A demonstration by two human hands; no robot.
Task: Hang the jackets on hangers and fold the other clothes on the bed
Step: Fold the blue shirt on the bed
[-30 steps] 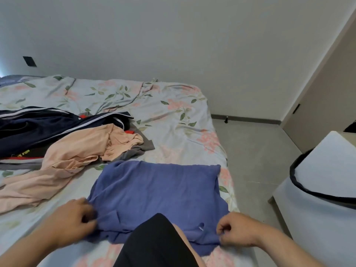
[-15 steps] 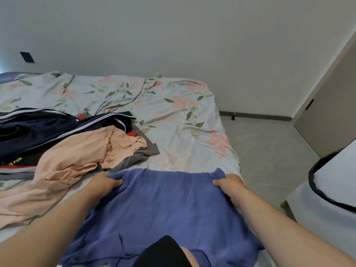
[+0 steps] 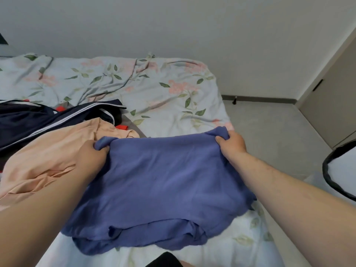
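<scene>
A blue-purple garment [image 3: 165, 185] lies on the bed in front of me, its near part doubled under. My left hand [image 3: 92, 153] grips its far left corner, bunching the cloth. At the far right corner my right hand [image 3: 232, 144] grips the fabric and lifts it a little off the bed. To the left lies a peach garment [image 3: 48, 157], crumpled. Beyond that, a dark navy jacket [image 3: 38, 120] with white stripes is spread over other clothes.
The bed [image 3: 154, 89] has a floral cover and runs to the wall. Grey floor [image 3: 273, 135] lies to the right, with a door [image 3: 331, 105] beyond. A white bin with a black rim [image 3: 335, 170] stands at the right edge. Red cloth [image 3: 121, 127] peeks from the pile.
Both hands went from the garment's near edge to its far corners, took hold there and now lift them slightly. The view has tilted down and closer.
</scene>
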